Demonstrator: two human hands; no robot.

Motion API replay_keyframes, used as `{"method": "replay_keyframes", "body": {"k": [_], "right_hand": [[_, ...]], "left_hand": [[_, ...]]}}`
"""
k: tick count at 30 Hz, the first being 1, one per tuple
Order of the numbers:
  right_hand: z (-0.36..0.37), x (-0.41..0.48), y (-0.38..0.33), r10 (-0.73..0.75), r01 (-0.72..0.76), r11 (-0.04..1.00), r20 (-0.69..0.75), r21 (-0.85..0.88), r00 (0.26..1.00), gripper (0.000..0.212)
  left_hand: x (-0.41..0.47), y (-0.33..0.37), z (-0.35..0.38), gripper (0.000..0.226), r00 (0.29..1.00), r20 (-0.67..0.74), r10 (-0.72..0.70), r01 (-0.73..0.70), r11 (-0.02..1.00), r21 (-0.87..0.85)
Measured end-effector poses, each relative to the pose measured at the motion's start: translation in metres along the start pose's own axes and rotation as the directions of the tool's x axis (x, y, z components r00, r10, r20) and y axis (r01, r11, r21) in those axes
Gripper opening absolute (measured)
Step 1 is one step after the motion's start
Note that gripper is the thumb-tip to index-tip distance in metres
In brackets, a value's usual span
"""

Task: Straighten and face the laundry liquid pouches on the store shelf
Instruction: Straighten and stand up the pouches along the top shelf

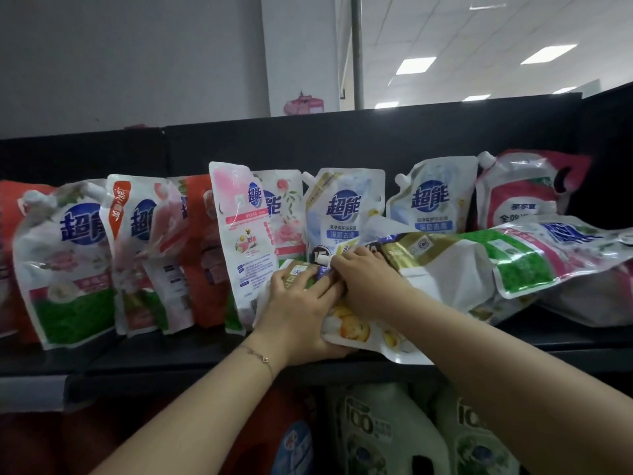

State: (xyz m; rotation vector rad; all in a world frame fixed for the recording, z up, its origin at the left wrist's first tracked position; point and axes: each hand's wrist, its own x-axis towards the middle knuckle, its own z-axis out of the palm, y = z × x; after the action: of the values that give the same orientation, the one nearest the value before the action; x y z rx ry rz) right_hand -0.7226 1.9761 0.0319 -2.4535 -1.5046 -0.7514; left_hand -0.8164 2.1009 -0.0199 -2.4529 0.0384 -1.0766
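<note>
A black shelf [171,358] carries a row of laundry liquid pouches. A fallen white pouch with yellow fruit print [363,329] lies flat at the shelf's front, its white spout cap [320,258] pointing back. My left hand [301,303] grips its left side, fingers over the top and thumb underneath. My right hand [366,282] holds its upper part near the spout. Behind stand a blue-and-white pouch [342,207] and a pink pouch turned back-side out [245,228]. A long green-and-pink pouch [534,255] lies toppled on the right.
Upright pouches [65,255] fill the shelf's left side, some leaning. Another blue pouch [433,197] and a red one [524,190] stand at the back right. Large detergent bottles [383,437] sit on the shelf below. A black back panel [376,132] closes the shelf.
</note>
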Motion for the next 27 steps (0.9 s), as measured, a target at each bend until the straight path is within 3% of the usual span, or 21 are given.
{"method": "replay_keyframes", "body": {"k": [7,11,14,19,22,25,27], "right_hand": [[-0.005,0.005,0.022,0.147,-0.148,0.989,0.056,0.0,0.988,0.03],[-0.012,0.005,0.025,0.188,-0.191,0.981,0.087,0.026,0.978,0.026],[-0.02,0.007,0.016,0.218,-0.213,0.976,0.124,-0.055,0.968,0.025],[-0.025,0.023,-0.009,0.247,-0.225,0.957,0.114,-0.182,0.962,0.027],[-0.017,0.036,-0.013,0.273,-0.21,0.908,0.131,-0.361,0.953,0.042],[-0.013,0.041,-0.008,0.401,-0.255,0.842,0.235,-0.475,0.886,0.061],[-0.015,0.04,-0.008,0.434,-0.26,0.814,0.245,-0.52,0.867,0.059]], "left_hand": [[0.003,0.0,-0.001,0.062,0.999,-0.051,-0.008,0.008,1.0,-0.003],[0.009,-0.001,-0.006,0.05,0.998,0.024,-0.051,0.052,0.998,-0.037],[0.013,0.0,-0.013,0.061,0.981,0.18,-0.074,0.088,0.994,-0.071],[0.002,0.005,-0.008,0.071,0.997,0.025,-0.067,0.069,0.996,-0.058],[0.002,0.01,-0.011,0.087,0.98,0.125,-0.152,0.16,0.986,-0.054],[0.005,0.013,-0.012,0.096,0.97,0.155,-0.187,0.193,0.981,-0.028],[0.006,0.013,-0.013,0.094,0.962,0.206,-0.177,0.182,0.983,-0.003]]}}
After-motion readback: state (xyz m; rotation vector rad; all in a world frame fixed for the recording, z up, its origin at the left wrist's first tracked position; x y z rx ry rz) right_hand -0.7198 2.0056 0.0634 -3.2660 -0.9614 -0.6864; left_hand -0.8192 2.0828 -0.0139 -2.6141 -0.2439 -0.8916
